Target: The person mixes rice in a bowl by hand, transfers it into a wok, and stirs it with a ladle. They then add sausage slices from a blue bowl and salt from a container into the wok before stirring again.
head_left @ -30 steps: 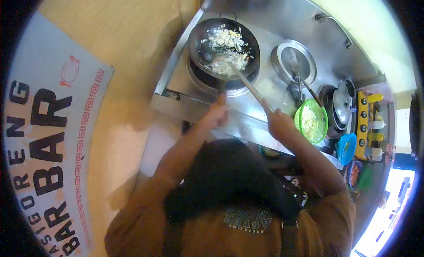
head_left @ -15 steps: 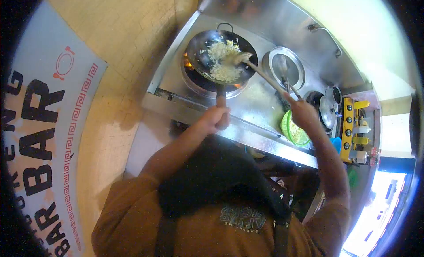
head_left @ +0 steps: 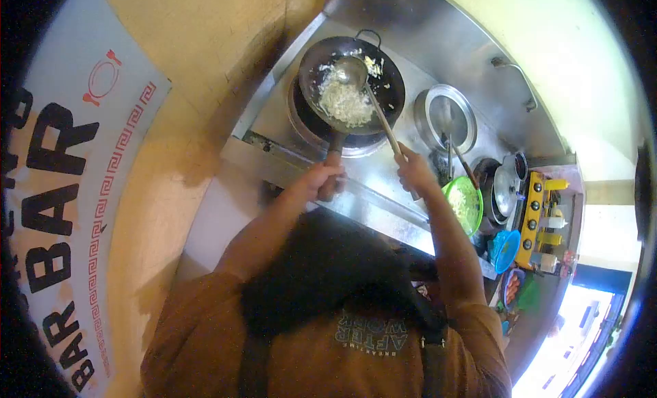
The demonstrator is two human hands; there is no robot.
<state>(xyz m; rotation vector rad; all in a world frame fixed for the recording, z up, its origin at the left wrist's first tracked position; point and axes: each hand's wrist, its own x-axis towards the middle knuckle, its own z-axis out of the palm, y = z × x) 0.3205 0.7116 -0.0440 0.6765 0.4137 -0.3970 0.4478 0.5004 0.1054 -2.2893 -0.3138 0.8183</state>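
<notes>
My left hand [head_left: 324,180] is closed round the wooden handle of a dark wok [head_left: 391,86]. The wok sits over the burner [head_left: 295,117], and white rice [head_left: 348,105] with yellowish bits, perhaps egg, lies inside it. In my right hand [head_left: 415,172] is the long handle of a ladle [head_left: 353,72]. The ladle's round bowl rests on the rice toward the wok's far side, and its shaft crosses the wok's near right rim.
Right of the wok are a round metal pot [head_left: 467,117] with another utensil leaning in it, a green basket [head_left: 479,213] of pale food, a lidded pan [head_left: 506,182] and a blue bowl [head_left: 506,251]. A yellow panel [head_left: 532,220] with black knobs and several bottles stands further right.
My right hand has moved left and nearer to me, and the ladle bowl has shifted to the wok's far side. The rice is gathered more together. The flames no longer show beside the wok.
</notes>
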